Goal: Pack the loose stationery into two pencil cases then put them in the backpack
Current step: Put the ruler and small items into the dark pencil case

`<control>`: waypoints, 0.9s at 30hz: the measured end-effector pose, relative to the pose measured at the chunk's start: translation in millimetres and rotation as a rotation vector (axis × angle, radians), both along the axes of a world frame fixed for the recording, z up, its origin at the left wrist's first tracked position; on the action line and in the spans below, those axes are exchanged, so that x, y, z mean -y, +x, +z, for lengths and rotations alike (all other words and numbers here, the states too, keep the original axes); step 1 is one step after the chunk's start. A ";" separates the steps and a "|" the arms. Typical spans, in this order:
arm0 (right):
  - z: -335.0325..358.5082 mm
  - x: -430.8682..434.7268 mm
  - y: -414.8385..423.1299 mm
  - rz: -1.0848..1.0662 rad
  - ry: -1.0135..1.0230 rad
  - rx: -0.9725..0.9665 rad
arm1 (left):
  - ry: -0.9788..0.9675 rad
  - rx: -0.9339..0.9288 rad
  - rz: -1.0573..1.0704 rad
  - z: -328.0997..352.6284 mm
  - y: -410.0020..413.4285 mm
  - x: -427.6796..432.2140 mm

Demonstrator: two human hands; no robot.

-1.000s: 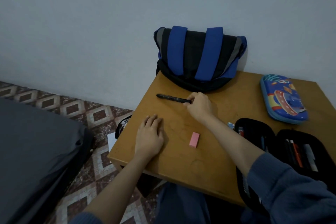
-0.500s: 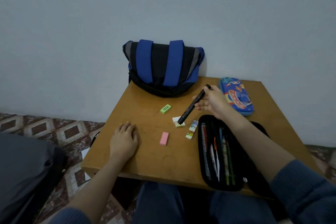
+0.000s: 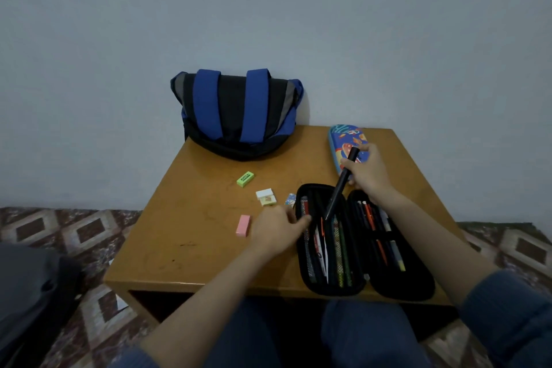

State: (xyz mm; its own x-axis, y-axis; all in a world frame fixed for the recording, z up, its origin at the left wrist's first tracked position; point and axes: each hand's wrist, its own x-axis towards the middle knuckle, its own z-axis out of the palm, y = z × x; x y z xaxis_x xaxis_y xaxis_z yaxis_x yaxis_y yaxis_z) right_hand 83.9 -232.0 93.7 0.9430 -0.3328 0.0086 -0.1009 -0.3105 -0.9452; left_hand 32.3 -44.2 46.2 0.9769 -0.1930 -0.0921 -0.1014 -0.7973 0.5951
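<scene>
My right hand (image 3: 369,172) grips a black pen (image 3: 340,185), its tip pointing down into the left half of the open black pencil case (image 3: 397,287), which holds several pens and pencils. My left hand (image 3: 276,230) rests on the case's left edge, fingers touching its rim. A blue patterned pencil case (image 3: 340,136) lies shut behind my right hand. On the table lie a pink eraser (image 3: 243,225), a green eraser (image 3: 245,179), a white eraser (image 3: 265,197) and a small patterned eraser (image 3: 290,199). The blue and black backpack (image 3: 236,113) leans on the wall.
The low wooden table (image 3: 194,248) stands against a pale wall, with patterned floor tiles (image 3: 74,227) on both sides. A dark grey bundle (image 3: 27,293) lies on the floor at the left. My knees sit under the table's front edge.
My right hand carried the black pen from beside the backpack over to the open black case. My left hand slid right from the bare table to the case's edge. The camera view shifted.
</scene>
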 end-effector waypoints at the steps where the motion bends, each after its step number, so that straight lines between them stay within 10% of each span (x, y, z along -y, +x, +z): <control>1: -3.1 0.2 -0.3 0.009 -0.024 -0.006 | 0.024 -0.051 -0.050 0.7 -3.1 5.8; 18: -27.8 -23.8 -10.3 0.194 0.141 -0.402 | -0.446 -0.269 0.040 -4.7 -10.4 4.3; 27: -31.9 -46.0 -24.0 0.312 -0.132 -0.541 | -0.495 -0.220 0.014 -5.2 -10.8 6.8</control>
